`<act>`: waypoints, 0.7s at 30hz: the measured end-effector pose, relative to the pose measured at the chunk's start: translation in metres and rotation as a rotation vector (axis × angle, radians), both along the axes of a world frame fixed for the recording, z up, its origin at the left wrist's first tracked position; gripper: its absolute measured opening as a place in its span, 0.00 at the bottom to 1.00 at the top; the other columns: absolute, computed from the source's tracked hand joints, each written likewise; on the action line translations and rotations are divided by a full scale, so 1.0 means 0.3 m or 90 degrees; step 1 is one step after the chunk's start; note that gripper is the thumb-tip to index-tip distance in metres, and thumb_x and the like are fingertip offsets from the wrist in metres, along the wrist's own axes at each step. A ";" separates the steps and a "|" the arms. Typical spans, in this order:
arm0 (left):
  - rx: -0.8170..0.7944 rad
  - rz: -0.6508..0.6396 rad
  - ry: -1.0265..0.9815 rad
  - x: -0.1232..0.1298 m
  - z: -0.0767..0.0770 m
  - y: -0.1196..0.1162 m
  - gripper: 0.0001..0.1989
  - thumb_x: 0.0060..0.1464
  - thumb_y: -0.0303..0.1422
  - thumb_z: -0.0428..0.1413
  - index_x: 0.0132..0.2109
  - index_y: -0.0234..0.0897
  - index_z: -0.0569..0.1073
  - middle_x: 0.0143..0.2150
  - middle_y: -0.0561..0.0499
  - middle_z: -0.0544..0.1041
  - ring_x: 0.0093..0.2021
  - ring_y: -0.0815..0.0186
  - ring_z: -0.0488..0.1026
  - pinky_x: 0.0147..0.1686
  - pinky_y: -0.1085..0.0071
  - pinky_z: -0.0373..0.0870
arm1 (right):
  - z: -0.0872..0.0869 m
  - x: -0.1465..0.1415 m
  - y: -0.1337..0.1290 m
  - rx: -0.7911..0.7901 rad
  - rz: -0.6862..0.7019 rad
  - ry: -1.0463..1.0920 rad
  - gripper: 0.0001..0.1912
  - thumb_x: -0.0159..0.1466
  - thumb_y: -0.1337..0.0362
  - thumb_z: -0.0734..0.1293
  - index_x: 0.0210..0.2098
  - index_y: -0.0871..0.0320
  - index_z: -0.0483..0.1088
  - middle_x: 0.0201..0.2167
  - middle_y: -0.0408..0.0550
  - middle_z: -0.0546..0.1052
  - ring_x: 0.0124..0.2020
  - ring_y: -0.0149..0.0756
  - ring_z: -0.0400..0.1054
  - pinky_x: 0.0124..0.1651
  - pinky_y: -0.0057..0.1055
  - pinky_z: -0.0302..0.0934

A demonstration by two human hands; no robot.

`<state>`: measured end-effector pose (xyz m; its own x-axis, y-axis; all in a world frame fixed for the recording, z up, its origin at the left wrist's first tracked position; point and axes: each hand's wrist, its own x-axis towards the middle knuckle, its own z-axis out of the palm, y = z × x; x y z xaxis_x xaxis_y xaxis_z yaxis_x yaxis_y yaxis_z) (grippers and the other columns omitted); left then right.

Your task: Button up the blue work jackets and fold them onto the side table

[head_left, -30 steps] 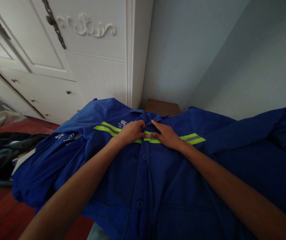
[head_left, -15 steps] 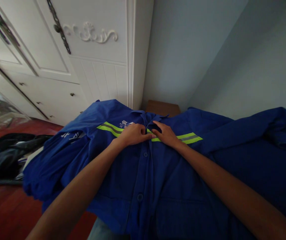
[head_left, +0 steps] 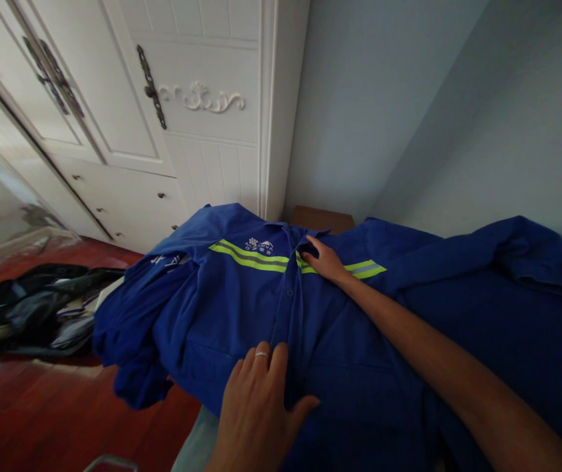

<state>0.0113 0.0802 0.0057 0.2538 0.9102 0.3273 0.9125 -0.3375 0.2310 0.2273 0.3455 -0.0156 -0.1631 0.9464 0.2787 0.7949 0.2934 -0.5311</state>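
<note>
1. Jacket: blue, front up, collar end toward the wall. What carries it is covered; its edges and corners cannot be told.
2. Right hand: at the front opening, just below the collar. Thumb and forefinger curl at the cloth edge; whether they pinch it, cannot tell.
3. Left hand: palm down over the lower placket. Fingers near together, thumb spread wide; no pinch seen.
4. Judgement: light work at the edge suits this cloth. Upper hand steadying near the collar, lower one drawing gently along the placket, would limit skew. The bright stripe gives a level to check both fronts against.
5. One button shows between the hands; hard pressure or a snag there could ruck the front.
6. In the way: left hand hides part of the placket; blue bundle crowds the jacket's left side in view and could drag.
7. Around: white wardrobe beyond, brown box by the collar, open case of clothes on the red floor.
</note>
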 end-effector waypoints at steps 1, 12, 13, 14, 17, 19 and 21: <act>0.028 0.007 -0.009 0.000 -0.033 -0.033 0.33 0.49 0.45 0.63 0.59 0.36 0.66 0.50 0.39 0.75 0.47 0.51 0.76 0.43 0.57 0.75 | 0.005 -0.003 -0.001 0.001 -0.001 -0.010 0.30 0.65 0.58 0.65 0.65 0.60 0.62 0.62 0.51 0.65 0.63 0.41 0.61 0.68 0.39 0.55; 0.063 0.074 -0.206 0.046 -0.167 -0.108 0.13 0.58 0.25 0.50 0.49 0.37 0.72 0.42 0.45 0.79 0.40 0.59 0.78 0.39 0.63 0.76 | 0.226 -0.031 0.046 0.056 -0.084 -0.137 0.14 0.62 0.71 0.63 0.44 0.59 0.76 0.44 0.48 0.77 0.47 0.34 0.71 0.55 0.31 0.64; 0.031 0.070 -0.244 0.037 -0.161 -0.111 0.13 0.58 0.25 0.50 0.49 0.38 0.73 0.42 0.45 0.80 0.40 0.59 0.79 0.40 0.64 0.76 | 0.249 -0.036 0.054 0.056 -0.094 -0.150 0.14 0.61 0.71 0.63 0.43 0.59 0.77 0.43 0.48 0.78 0.46 0.34 0.72 0.54 0.30 0.64; -0.011 0.070 -0.291 0.025 -0.151 -0.115 0.13 0.59 0.27 0.50 0.48 0.38 0.74 0.42 0.46 0.80 0.40 0.60 0.79 0.40 0.65 0.76 | 0.269 -0.042 0.062 0.054 -0.103 -0.164 0.14 0.60 0.72 0.63 0.43 0.58 0.77 0.43 0.47 0.78 0.45 0.34 0.72 0.52 0.29 0.64; -0.168 0.085 -0.464 -0.024 -0.111 -0.126 0.13 0.61 0.35 0.50 0.48 0.39 0.76 0.41 0.47 0.82 0.39 0.61 0.79 0.40 0.67 0.75 | 0.310 -0.071 0.085 0.045 -0.118 -0.213 0.14 0.58 0.74 0.63 0.40 0.58 0.77 0.41 0.47 0.78 0.45 0.36 0.72 0.50 0.29 0.65; -0.252 0.088 -0.571 -0.056 -0.086 -0.125 0.15 0.61 0.40 0.51 0.46 0.39 0.78 0.39 0.47 0.82 0.39 0.60 0.79 0.39 0.68 0.74 | 0.327 -0.093 0.099 0.041 -0.117 -0.250 0.13 0.57 0.74 0.64 0.39 0.59 0.77 0.42 0.50 0.78 0.46 0.38 0.72 0.50 0.30 0.64; -0.297 0.093 -0.667 -0.078 -0.071 -0.117 0.17 0.58 0.45 0.53 0.42 0.38 0.78 0.36 0.47 0.81 0.38 0.60 0.78 0.38 0.68 0.74 | 0.339 -0.111 0.115 0.041 -0.110 -0.287 0.12 0.57 0.74 0.65 0.38 0.62 0.78 0.44 0.56 0.77 0.49 0.42 0.71 0.54 0.33 0.63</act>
<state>-0.0119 0.0451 -0.0157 -0.0617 0.9963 -0.0607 0.2233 0.0730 0.9720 0.1940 0.3801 0.0861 -0.1225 0.9534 0.2758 0.9816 0.1575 -0.1083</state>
